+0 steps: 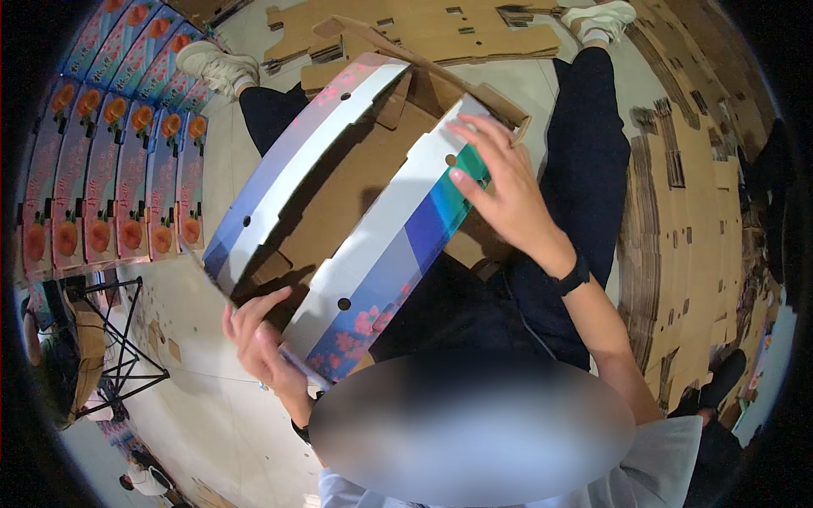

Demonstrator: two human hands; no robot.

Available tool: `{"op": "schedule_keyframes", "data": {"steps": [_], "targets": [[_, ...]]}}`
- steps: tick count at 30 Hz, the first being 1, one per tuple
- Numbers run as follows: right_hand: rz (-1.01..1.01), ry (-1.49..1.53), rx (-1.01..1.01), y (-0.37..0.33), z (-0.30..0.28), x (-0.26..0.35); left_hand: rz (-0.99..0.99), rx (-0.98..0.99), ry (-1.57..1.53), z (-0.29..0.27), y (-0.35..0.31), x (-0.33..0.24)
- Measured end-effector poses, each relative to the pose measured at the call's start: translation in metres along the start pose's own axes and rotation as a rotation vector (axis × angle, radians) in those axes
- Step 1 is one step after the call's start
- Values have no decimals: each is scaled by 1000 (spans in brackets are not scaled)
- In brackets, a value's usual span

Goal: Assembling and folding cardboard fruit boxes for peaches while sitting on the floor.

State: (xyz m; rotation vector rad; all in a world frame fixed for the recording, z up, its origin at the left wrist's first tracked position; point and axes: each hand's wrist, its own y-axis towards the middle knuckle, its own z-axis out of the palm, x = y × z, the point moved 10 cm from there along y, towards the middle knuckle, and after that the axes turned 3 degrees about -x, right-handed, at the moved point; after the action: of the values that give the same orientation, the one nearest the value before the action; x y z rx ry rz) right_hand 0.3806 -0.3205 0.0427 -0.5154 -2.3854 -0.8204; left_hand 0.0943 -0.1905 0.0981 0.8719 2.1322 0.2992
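Note:
A half-folded cardboard box (389, 222) lies tilted between my legs. It has a brown inside, white ledges with round holes, and blue, green and pink flower-printed sides. Brown flaps (440, 89) stick out loose at its far end. My left hand (264, 345) is at the near left end, its fingers curled over the end edge and the thumb side against the printed outside. My right hand (508, 190) touches the far right corner, fingers stretched along the white ledge and thumb apart from them. The fingertips are slightly blurred.
Finished printed boxes (118, 178) are stacked at the far left. Flat cardboard sheets (677, 254) lie in piles on the right, with more flat sheets (406, 34) at the far side. A black folding stand (123, 356) is on the left floor. My outstretched legs (584, 169) flank the box.

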Motion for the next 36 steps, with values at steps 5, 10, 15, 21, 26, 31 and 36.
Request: {"op": "schedule_keyframes", "data": {"steps": [5, 10, 15, 21, 26, 31, 36], "targets": [[38, -34, -117, 23, -31, -39, -66, -265, -292, -48, -22, 33], [-63, 80, 293, 35, 6, -43, -160, -312, -524, -84, -53, 102], [-47, 204, 546, 33, 8, -37, -73, -41, -1200, -101, -32, 153], [-347, 210, 494, 7, -18, 13, -573, -591, -742, -135, -46, 244], [-522, 41, 305, -9, -56, 65, -563, -574, -849, -110, -61, 252], [-611, -297, 367, -52, -53, 111, -616, -588, -918, -97, -97, 244], [-653, -347, 610, -67, -16, 91, -643, -589, -1018, -86, -118, 236]]}}
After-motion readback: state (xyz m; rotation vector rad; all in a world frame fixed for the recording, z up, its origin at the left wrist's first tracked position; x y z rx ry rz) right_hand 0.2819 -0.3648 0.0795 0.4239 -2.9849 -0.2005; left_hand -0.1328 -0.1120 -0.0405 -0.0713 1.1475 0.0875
